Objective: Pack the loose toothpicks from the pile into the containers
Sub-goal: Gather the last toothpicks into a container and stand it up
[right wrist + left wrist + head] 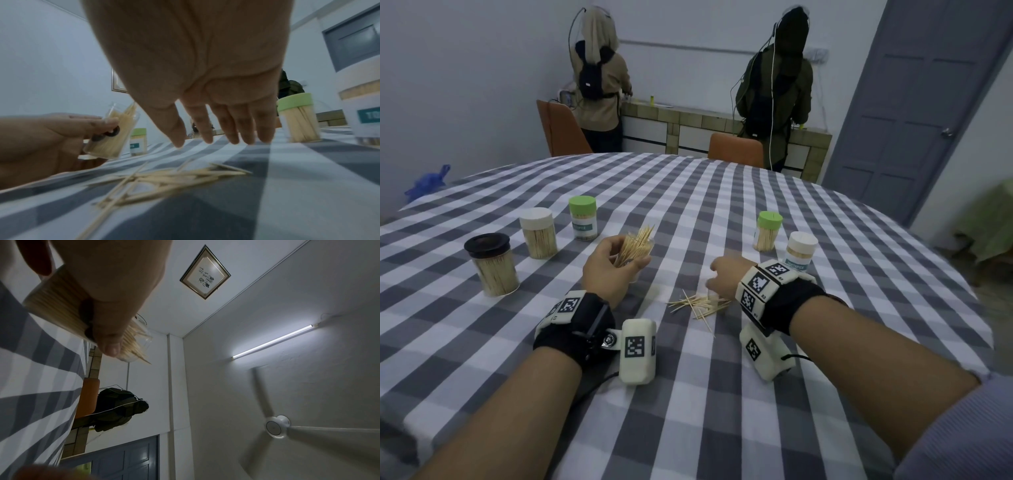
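Five capped containers [538, 233] filled on surface [722, 212]. Left hand [607, 270] clamped on open container [635, 250], near full. Right hand [205, 97], fingers apart, empty, above small remaining pile [698, 305].

The head view looks down and forward over the checked table [722, 205] from above both forearms, the left wrist view tilts up close past the left hand [115, 288] toward ceiling and fan [276, 426], and the right wrist view skims low over the loose toothpicks [164, 180], sharing the open container [115, 129] at centre-left.
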